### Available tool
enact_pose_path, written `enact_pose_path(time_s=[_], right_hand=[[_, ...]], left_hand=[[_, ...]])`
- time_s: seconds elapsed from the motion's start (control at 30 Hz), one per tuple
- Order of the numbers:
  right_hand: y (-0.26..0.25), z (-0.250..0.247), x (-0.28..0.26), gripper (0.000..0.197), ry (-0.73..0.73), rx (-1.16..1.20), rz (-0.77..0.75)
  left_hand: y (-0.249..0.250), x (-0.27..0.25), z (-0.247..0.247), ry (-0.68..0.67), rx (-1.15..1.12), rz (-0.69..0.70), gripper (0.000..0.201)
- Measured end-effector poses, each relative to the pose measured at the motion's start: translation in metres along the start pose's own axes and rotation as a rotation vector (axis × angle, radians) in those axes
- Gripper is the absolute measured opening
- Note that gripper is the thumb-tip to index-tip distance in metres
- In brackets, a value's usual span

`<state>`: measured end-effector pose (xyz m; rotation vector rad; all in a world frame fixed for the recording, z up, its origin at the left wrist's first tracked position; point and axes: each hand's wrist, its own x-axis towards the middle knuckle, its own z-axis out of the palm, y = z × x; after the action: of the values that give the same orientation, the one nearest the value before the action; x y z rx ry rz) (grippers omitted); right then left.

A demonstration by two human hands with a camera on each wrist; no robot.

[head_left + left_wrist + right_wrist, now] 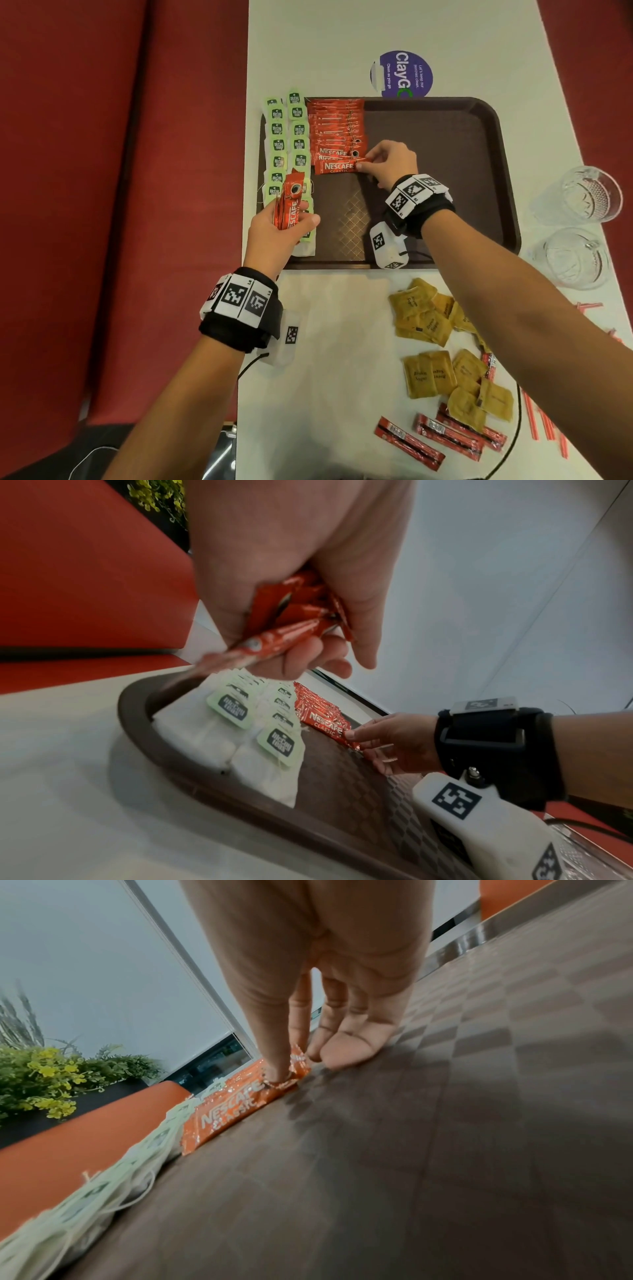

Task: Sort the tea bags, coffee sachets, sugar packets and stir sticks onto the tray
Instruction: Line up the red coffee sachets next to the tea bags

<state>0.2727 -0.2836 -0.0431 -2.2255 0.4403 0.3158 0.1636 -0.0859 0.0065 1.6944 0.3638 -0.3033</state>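
Tray [479,113], brown: tea bags [287,137] in two columns along its left edge; coffee sachets [335,126] overlapped in a column just beside. Nearest sachet [337,167]: flat on the tray, right end seemingly pinched by thumb and fingertip of right hand [390,162]. Left hand [274,236]: fingers curled round a bundle of sachets [289,202] above the tea bags. Sugar packets [445,349]: loose on the table [342,342], off the tray.

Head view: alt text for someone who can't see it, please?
A right hand places a Nescafé sachet in a row on a brown tray, beside tea bags. The left hand grips more sachets; brown sugar packets lie on the table.
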Motion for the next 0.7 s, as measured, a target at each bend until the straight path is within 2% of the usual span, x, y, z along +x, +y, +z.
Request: enact_pose_path(time_s=[0.7], right_hand=[[-0.004, 0.009, -0.009, 0.031, 0.046, 0.166, -0.041]], left_hand=[[-0.004, 0.002, 0.002, 0.000, 0.000, -0.014, 0.015]])
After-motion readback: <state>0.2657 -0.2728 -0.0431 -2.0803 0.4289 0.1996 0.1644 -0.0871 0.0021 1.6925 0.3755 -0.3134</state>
